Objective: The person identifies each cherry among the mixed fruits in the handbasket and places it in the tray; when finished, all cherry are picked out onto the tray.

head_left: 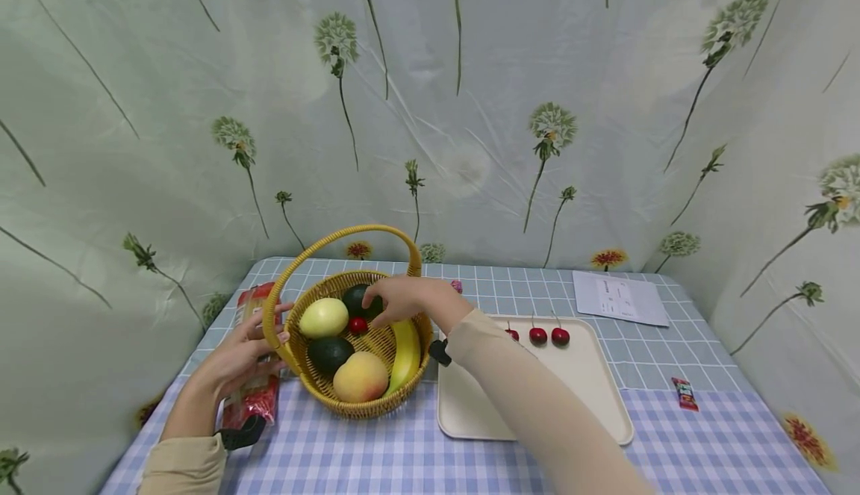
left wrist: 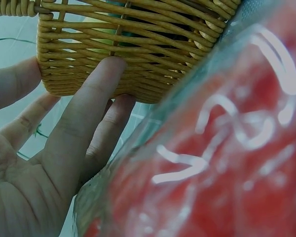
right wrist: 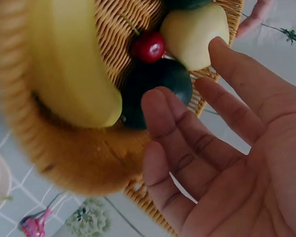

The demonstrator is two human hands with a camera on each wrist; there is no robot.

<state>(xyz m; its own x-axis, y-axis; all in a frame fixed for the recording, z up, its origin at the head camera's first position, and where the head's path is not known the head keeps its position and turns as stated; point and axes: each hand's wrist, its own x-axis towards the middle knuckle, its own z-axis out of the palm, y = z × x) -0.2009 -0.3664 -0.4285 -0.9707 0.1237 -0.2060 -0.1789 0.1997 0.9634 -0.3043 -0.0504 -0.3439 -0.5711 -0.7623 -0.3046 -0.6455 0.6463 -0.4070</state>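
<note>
A woven basket (head_left: 316, 398) with a tall handle holds a banana (head_left: 405, 357), a peach (head_left: 361, 378), a pale yellow-green fruit (head_left: 324, 319), two dark green fruits (head_left: 330, 355) and a red cherry (head_left: 358, 325). My left hand (head_left: 235, 360) touches the basket's left side; in the left wrist view, its extended fingers (left wrist: 84, 108) rest against the weave. Over the basket's back right part hovers my right hand (head_left: 399, 299), its fingers loosely bent and spread. Nothing is held in it in the right wrist view, where the cherry (right wrist: 148, 46) and its stem lie beyond the fingertips.
A cream tray (head_left: 564, 398) right of the basket carries several cherries (head_left: 537, 337), partly behind my right forearm. A red plastic packet (head_left: 258, 398) lies beneath my left hand. Farther right are a white envelope (head_left: 619, 297) and a small red wrapper (head_left: 685, 393). A pink wrapped item (head_left: 457, 286) lies behind.
</note>
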